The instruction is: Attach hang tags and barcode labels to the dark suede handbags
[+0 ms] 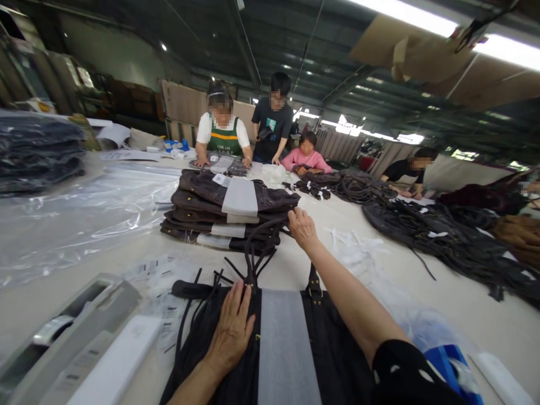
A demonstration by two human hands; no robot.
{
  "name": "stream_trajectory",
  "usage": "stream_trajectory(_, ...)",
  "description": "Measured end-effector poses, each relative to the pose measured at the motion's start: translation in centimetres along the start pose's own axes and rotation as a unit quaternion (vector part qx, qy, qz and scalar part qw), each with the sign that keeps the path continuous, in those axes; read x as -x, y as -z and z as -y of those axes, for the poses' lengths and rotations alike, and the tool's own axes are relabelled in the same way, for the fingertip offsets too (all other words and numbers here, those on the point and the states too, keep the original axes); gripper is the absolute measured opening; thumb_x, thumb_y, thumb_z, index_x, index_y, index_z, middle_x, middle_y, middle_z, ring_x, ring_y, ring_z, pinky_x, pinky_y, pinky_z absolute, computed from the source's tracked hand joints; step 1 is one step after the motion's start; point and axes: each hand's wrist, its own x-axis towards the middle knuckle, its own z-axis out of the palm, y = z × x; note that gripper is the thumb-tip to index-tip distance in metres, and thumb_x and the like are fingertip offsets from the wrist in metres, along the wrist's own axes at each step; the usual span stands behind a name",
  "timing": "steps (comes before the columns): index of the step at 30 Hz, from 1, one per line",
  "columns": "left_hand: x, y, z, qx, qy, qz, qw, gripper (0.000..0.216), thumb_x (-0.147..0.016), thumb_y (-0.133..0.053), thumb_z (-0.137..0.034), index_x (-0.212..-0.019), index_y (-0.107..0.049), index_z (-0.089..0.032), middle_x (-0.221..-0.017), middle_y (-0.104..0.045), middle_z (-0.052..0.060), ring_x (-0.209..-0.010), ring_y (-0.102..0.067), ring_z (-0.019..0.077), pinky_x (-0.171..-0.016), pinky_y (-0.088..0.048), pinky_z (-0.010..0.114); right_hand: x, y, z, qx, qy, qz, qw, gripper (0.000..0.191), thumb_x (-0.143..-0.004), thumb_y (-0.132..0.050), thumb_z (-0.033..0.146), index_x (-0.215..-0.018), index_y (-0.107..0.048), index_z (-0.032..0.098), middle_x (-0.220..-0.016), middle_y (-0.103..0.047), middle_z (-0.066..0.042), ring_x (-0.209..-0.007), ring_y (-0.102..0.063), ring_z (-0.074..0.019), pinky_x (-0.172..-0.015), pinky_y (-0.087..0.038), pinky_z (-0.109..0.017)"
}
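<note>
A black bag (341,349) lies flat in front of me, with a whitish wrap strip (284,337) running down its middle. My left hand (232,326) rests on the bag with its fingers stretched out, the tips at the base of a strap handle (248,247). That strap arcs up and to the right, where my right hand (302,228) is closed around its upper part. Just beyond, touching or nearly touching the right fingers, is a stack of dark folded bags (198,197) with pale bands. A buckled strap end (314,287) shows on the bag's right.
A grey tray (120,306) and a white box (120,360) stand at left, beside labelled plastic packets (169,320). Clear plastic sheeting (84,219) covers the left side. Dark straps (405,225) are heaped at right. Several people work across the table.
</note>
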Motion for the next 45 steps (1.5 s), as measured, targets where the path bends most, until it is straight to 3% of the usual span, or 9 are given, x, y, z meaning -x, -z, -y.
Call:
stream_trajectory(7, 0.0, -0.3, 0.2, -0.017, -0.01, 0.048, 0.999, 0.06, -0.086, -0.036, -0.021, -0.141, -0.013, -0.017, -0.144, -0.03, 0.013, -0.132, -0.03, 0.024, -0.105, -0.034, 0.045, -0.2, -4.5, 0.1, -0.002, -0.063, 0.067, 0.996, 0.023, -0.093, -0.03, 0.016, -0.101, -0.051, 0.013, -0.099, -0.049, -0.013, -0.088, -0.043, -0.0231, -0.065, -0.034, -0.03)
stream_trajectory(13, 0.0, -0.4, 0.2, -0.015, -0.005, 0.045, 0.999, 0.059, -0.086, -0.036, -0.022, -0.141, -0.014, -0.018, -0.143, -0.032, 0.012, -0.13, -0.033, 0.0236, -0.104, -0.035, 0.045, 1.6, -4.4, -0.6, -0.011, -0.017, 0.078, 0.997, 0.03, -0.094, -0.023, 0.014, -0.108, -0.049, 0.015, -0.102, -0.049, -0.013, -0.092, -0.042, -0.0238, -0.067, -0.035, -0.032)
stream_trajectory(17, 0.1, -0.4, 0.2, -0.015, 0.001, 0.049, 0.999, 0.059, -0.086, -0.037, -0.022, -0.14, -0.015, -0.018, -0.143, -0.032, 0.011, -0.131, -0.032, 0.023, -0.106, -0.033, 0.044, 2.8, -5.1, -1.5, -0.02, -0.021, 0.109, 0.994, 0.026, -0.091, -0.029, 0.01, -0.101, -0.053, 0.013, -0.098, -0.052, -0.013, -0.089, -0.045, -0.0237, -0.069, -0.036, -0.033)
stream_trajectory(24, 0.1, -0.5, 0.4, -0.013, -0.002, 0.05, 0.999, 0.06, -0.085, -0.038, -0.023, -0.14, -0.015, -0.019, -0.143, -0.033, 0.01, -0.131, -0.032, 0.0227, -0.106, -0.033, 0.043, 1.3, -8.0, -0.3, -0.063, -0.118, 0.106, 0.985, 0.021, -0.09, -0.038, 0.015, -0.103, -0.055, 0.016, -0.104, -0.052, -0.014, -0.1, -0.046, -0.0253, -0.076, -0.039, -0.036)
stream_trajectory(30, 0.1, -0.5, 0.4, -0.027, -0.004, 0.052, 0.998, 0.06, -0.085, -0.038, -0.023, -0.14, -0.016, -0.019, -0.143, -0.034, 0.01, -0.13, -0.033, 0.0225, -0.105, -0.034, 0.042, 1.2, -9.8, 0.5, -0.148, -0.175, 0.12, 0.966, 0.029, -0.084, -0.052, 0.017, -0.113, -0.052, 0.012, -0.099, -0.055, -0.012, -0.086, -0.056, -0.0194, -0.073, -0.045, -0.029)
stream_trajectory(36, -0.3, -0.1, 0.0, -0.001, 0.012, 0.076, 0.997, 0.058, -0.086, -0.038, -0.021, -0.14, -0.017, -0.016, -0.144, -0.031, 0.011, -0.133, -0.028, 0.0217, -0.108, -0.03, 0.044, 6.2, -6.4, 3.7, -0.263, -0.138, 0.076, 0.952, 0.037, -0.083, -0.045, 0.011, -0.119, -0.047, 0.014, -0.119, -0.048, -0.013, -0.099, -0.054, -0.0199, -0.085, -0.045, -0.031)
stream_trajectory(39, -0.3, 0.0, 0.0, 0.039, 0.033, 0.091, 0.995, 0.055, -0.087, -0.037, -0.023, -0.139, -0.02, -0.016, -0.145, -0.03, 0.011, -0.134, -0.025, 0.0205, -0.11, -0.027, 0.044, 11.3, -2.9, 7.9, -0.36, -0.034, 0.029, 0.932, 0.034, -0.085, -0.039, 0.012, -0.117, -0.05, 0.015, -0.115, -0.053, -0.012, -0.108, -0.05, -0.021, -0.093, -0.042, -0.035)
stream_trajectory(43, -0.4, -0.1, 0.4, 0.18, 0.089, 0.1, 0.974, 0.055, -0.088, -0.036, -0.032, -0.138, -0.023, -0.014, -0.145, -0.029, 0.011, -0.135, -0.023, 0.0195, -0.113, -0.019, 0.044, 16.8, 0.0, 12.3, -0.357, 0.043, 0.103, 0.927, 0.034, -0.089, -0.039, 0.018, -0.121, -0.049, 0.014, -0.125, -0.052, -0.013, -0.119, -0.043, -0.0232, -0.103, -0.032, -0.043)
stream_trajectory(45, -0.6, -0.1, 0.7, 0.307, 0.156, 0.088, 0.935, 0.057, -0.086, -0.038, -0.034, -0.137, -0.024, -0.013, -0.144, -0.031, 0.012, -0.134, -0.026, 0.0193, -0.113, -0.016, 0.043, 17.4, 0.4, 12.7, -0.365, 0.029, 0.141, 0.92, 0.034, -0.089, -0.04, 0.019, -0.12, -0.051, 0.013, -0.126, -0.052, -0.013, -0.12, -0.043, -0.0226, -0.105, -0.029, -0.044)
